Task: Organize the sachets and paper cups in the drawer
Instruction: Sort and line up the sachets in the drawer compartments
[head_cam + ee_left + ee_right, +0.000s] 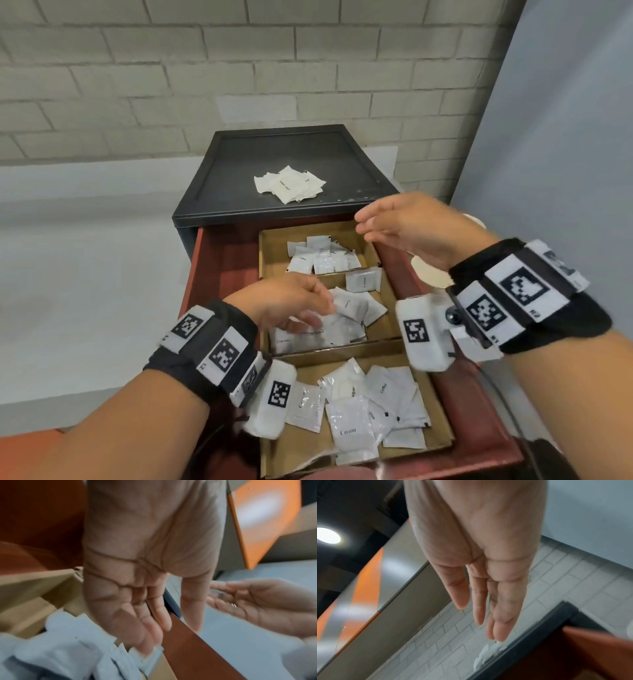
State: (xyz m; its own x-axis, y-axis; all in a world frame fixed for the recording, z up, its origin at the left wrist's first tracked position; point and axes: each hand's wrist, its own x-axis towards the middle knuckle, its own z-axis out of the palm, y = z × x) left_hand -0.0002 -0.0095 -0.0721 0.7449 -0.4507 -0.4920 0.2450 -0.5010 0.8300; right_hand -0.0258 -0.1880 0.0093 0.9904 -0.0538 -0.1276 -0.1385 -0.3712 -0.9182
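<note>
A red drawer [219,267] stands pulled out of a black cabinet [260,161]. In it lies a cardboard tray [270,246] with three compartments of white sachets: far [322,257], middle [356,308] and near [370,407]. My left hand [315,318] reaches into the middle compartment, its relaxed fingers [149,635] touching the sachets [60,649] there. My right hand [366,226] hovers empty over the drawer's far right corner, fingers [498,622] straight. A cream paper cup [430,274] shows partly behind the right wrist.
A small pile of white sachets [289,183] lies on the cabinet's black top. A brick wall stands behind the cabinet, with a grey panel to the right. The drawer's left strip beside the tray shows bare red bottom.
</note>
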